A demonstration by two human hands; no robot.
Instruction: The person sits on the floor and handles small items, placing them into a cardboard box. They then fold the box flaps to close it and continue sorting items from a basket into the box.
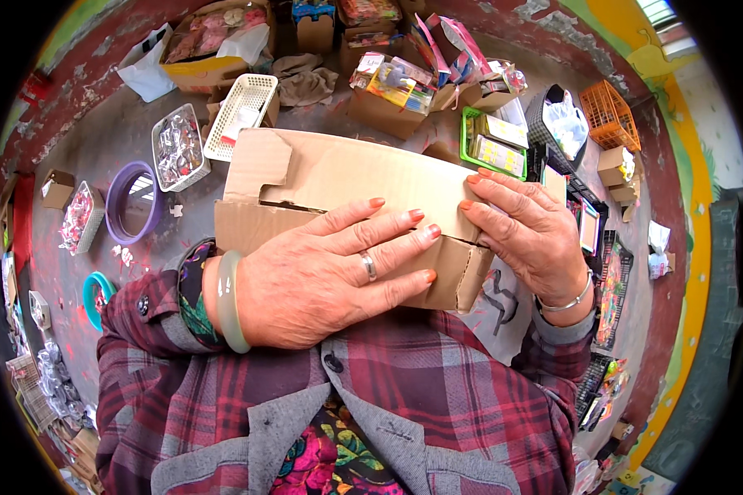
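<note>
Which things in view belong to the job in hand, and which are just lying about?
In hand:
- cardboard box
- left hand, spread across the box
- right hand, fingers on its right end

Apparently just lying about:
- purple basin
- orange crate
- green basket
- cream basket

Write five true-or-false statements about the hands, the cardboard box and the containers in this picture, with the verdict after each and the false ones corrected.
1. The left hand rests on the cardboard box with its fingers spread. True.
2. The right hand is well clear of the cardboard box. False: its fingers touch the right end of the cardboard box.
3. A ring is on a finger of the left hand. True.
4. The crate at the upper right is blue. False: the crate is orange.
5. In the picture, the purple basin is left of the cardboard box. True.
</note>
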